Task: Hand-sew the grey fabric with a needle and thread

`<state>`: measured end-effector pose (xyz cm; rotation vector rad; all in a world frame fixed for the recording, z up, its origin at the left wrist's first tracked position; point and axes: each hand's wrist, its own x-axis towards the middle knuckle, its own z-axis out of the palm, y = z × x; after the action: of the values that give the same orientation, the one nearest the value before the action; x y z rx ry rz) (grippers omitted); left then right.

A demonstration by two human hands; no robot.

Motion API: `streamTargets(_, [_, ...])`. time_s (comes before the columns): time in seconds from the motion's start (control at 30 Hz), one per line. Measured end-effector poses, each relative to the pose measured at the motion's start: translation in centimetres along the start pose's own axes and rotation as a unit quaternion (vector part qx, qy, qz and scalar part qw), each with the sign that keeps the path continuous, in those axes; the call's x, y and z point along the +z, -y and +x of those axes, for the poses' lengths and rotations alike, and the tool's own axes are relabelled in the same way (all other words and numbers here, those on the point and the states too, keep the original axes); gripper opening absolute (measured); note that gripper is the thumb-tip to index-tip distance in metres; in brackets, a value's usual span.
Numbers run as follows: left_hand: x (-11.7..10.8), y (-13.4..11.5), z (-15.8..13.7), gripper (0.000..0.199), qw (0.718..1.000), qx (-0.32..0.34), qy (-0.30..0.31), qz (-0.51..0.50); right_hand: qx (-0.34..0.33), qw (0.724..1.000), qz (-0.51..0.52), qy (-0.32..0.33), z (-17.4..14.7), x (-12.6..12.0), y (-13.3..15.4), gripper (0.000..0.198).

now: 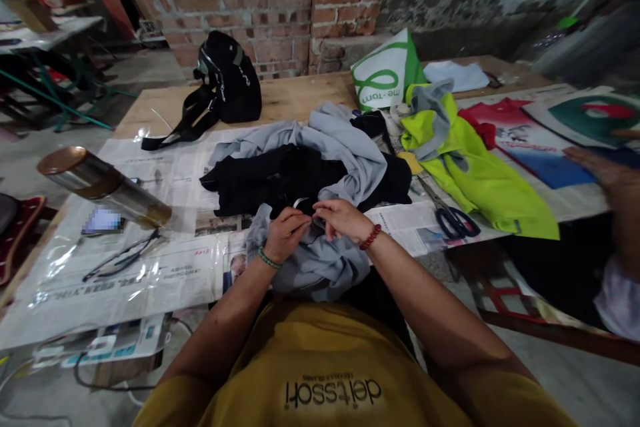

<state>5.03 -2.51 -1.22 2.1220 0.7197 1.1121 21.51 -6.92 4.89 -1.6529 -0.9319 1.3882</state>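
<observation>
Stretching side to side, the black garment (270, 177) is placed just beyond the left hand (289, 232) and right hand (345, 219), held together by its near edge, neither clearly nearer; fingers are curled, but whether anything is pinched cannot be told. Grey cloth (323, 267) is bunched before it; scissors (442, 209) are laid to its right.

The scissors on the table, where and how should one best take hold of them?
I would take the scissors by the dark handle loops, coming from the wearer's side, likely with the right hand, the nearer one. The loops face this side, while the blades point away; the lime garment lies close on their right.
</observation>
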Motion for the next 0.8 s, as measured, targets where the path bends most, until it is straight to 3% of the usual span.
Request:
streamTargets(0.17, [-0.1,0.0,-0.1,0.016,1.000,-0.016,0.009,0.016,0.009,0.991,0.132,0.013,-0.8,-0.2,0.7,0.042])
streamTargets(0.27, [-0.1,0.1,-0.1,0.016,1.000,0.007,0.004,0.021,0.018,0.986,0.164,0.038,-1.2,-0.3,0.6,0.044])
streamTargets(0.5, [0.2,0.3,0.1,0.016,0.997,0.072,-0.015,0.002,-0.010,0.992,0.125,0.001,-1.3,0.8,-0.4,0.016])
streamTargets(0.67, [0.2,0.3,0.5,0.015,0.996,-0.045,0.010,-0.079,-0.039,0.995,0.072,-0.053,-0.8,1.3,-0.4,0.007])
streamTargets(0.8, [0.0,0.7,0.8,0.026,0.968,-0.184,0.050,-0.165,-0.081,0.992,0.019,-0.095,-0.4,1.1,-0.1,0.011])
